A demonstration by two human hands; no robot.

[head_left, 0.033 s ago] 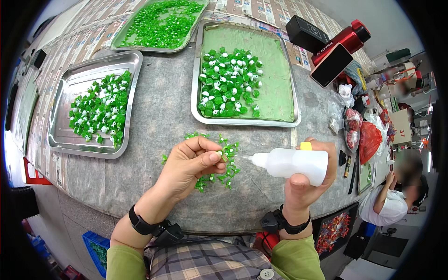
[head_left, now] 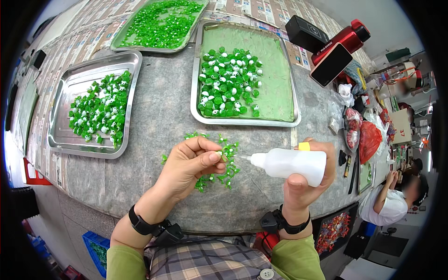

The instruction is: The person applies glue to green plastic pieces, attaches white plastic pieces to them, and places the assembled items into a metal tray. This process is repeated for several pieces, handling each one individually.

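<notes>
Between the thumb and fingertips of my left hand (head_left: pixel 189 165) is a small green and white plastic piece (head_left: pixel 219 154), partly hidden by the fingers. My right hand (head_left: pixel 310 172) is wrapped round a white squeeze bottle (head_left: pixel 293 166), tipped on its side. Its thin nozzle points left, close to the piece; I cannot tell if they touch. A yellow band circles one finger of that hand. Loose green pieces (head_left: pixel 229 173) with white spots lie on the grey table cover (head_left: pixel 154 112), under and beside my left hand.
Ahead, a green-lined metal tray (head_left: pixel 275 70) holds green and white balls. A second metal tray (head_left: pixel 60 121) at left has similar pieces, and a far tray (head_left: pixel 163 25) is full of green bits. Right: a phone (head_left: pixel 332 65), red bottle (head_left: pixel 345 39), red bag (head_left: pixel 370 140), and a person (head_left: pixel 387 205).
My right hand has brought the squeeze bottle very slightly left, toward the small piece. My left hand looks unmoved.
</notes>
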